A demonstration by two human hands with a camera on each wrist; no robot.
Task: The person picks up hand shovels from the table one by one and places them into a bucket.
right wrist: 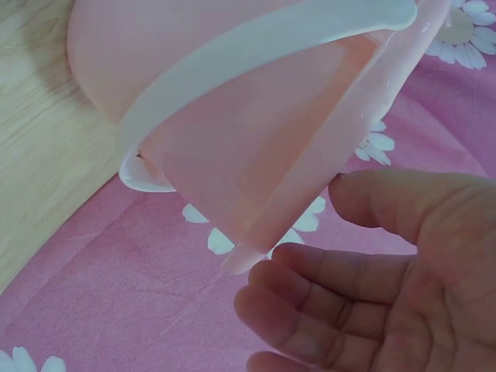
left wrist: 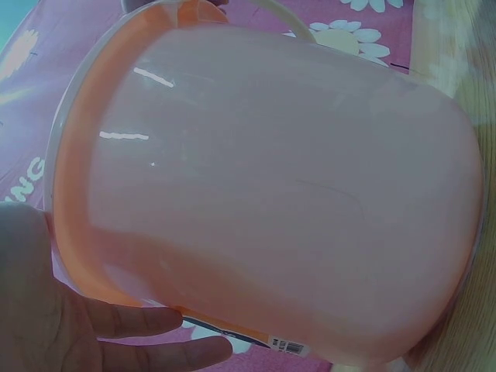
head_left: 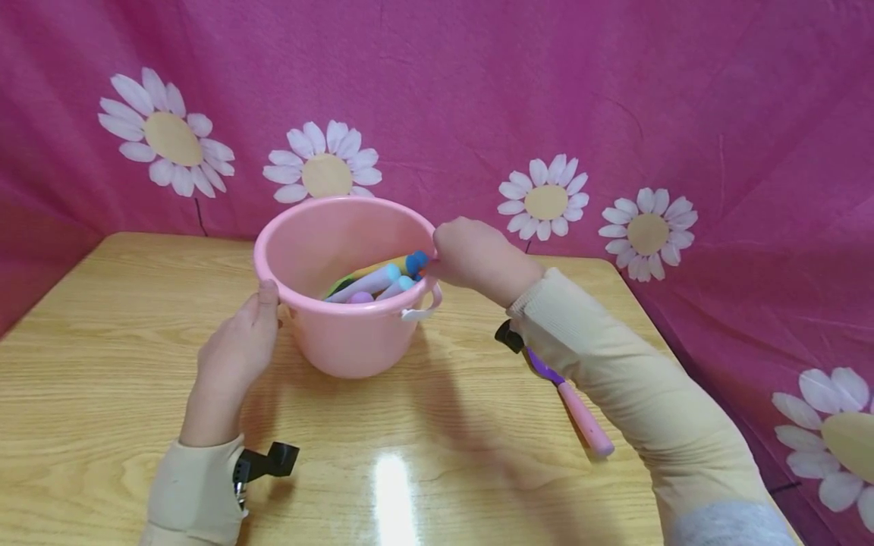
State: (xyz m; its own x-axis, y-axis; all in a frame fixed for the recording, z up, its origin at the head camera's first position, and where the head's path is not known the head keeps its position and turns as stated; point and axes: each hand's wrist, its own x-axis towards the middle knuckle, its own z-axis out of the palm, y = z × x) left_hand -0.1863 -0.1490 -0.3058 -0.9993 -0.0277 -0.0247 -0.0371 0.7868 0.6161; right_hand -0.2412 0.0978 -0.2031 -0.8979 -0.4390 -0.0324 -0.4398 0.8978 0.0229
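A pink bucket [head_left: 355, 341] with a pale handle [right wrist: 256, 58] stands on the table, its mouth facing up. Inside lie several colourful rods, among them a light purple one with a blue end [head_left: 369, 282]. My left hand [head_left: 239, 345] holds the bucket's left rim, thumb on the edge; in the left wrist view two fingers [left wrist: 167, 353] lie along the outer wall. On the opposite rim is my right hand [head_left: 478, 254]. The right wrist view shows its thumb and loosely bent fingers [right wrist: 302, 298] right at the rim, with a gap between them.
On the wooden table [head_left: 102, 379], right of the bucket, lies a tool with a pink handle [head_left: 583, 421] and a purple head, partly covered by the right sleeve [head_left: 635, 387]. A magenta cloth [head_left: 437, 91] with white flowers hangs behind the table.
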